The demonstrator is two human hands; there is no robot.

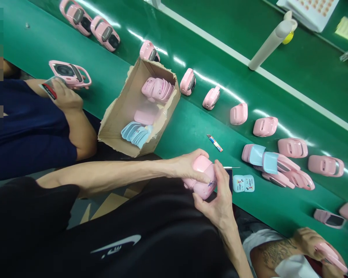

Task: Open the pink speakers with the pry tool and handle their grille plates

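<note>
In front of my body I hold a pink rounded plastic housing (203,164) with a paler printed panel (204,188) on its face. My left hand (188,166) is closed around its left side, the thumb pressed on the panel. Gripping the opposite edge is my right hand (219,197), its fingertips above and thumb below. Its underside is hidden. Right of my hands lie light-blue printed panels (243,183) on the green table (185,127). Beyond them, a small knife-like tool (214,143) with a coloured handle lies on the table.
A torn cardboard box (113,127) at left holds pink panels (158,89) and blue panels (136,133). Pink housings (238,114) line the far side, with a pile (284,170) at right. Co-workers' hands hold pink pieces at left (65,96) and lower right (310,239).
</note>
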